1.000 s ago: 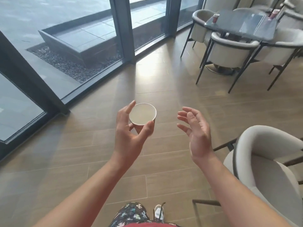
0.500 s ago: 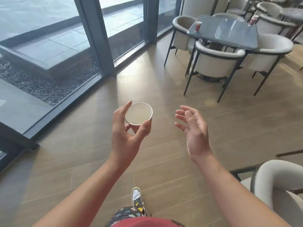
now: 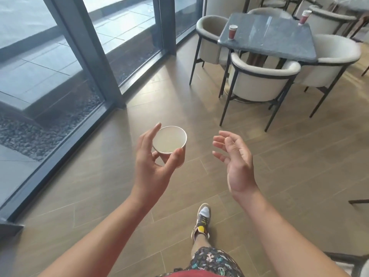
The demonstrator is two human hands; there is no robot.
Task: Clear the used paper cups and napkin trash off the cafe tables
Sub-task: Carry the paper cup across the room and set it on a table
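Observation:
My left hand (image 3: 154, 166) grips a white-rimmed paper cup (image 3: 169, 139) in front of me, thumb on its near side and fingers round the far side; its pale inside looks empty. My right hand (image 3: 234, 158) hovers beside it, palm up, fingers loosely spread, holding nothing. Ahead at the upper right stands a dark stone cafe table (image 3: 269, 35). A red paper cup (image 3: 232, 32) stands near its left corner. A second red cup (image 3: 304, 17) stands at its far right corner.
Several cream tub chairs with black legs ring the table, the nearest chair (image 3: 261, 78) facing me. Glass window walls with dark frames (image 3: 85, 48) run along the left. Wood-look floor (image 3: 199, 108) lies between me and the table. Another chair's edge (image 3: 359, 264) shows at the bottom right.
I have walked forward: the table with the red cups is nearer and larger, and the chair at my right has slid out of view. Both hands keep the same pose.

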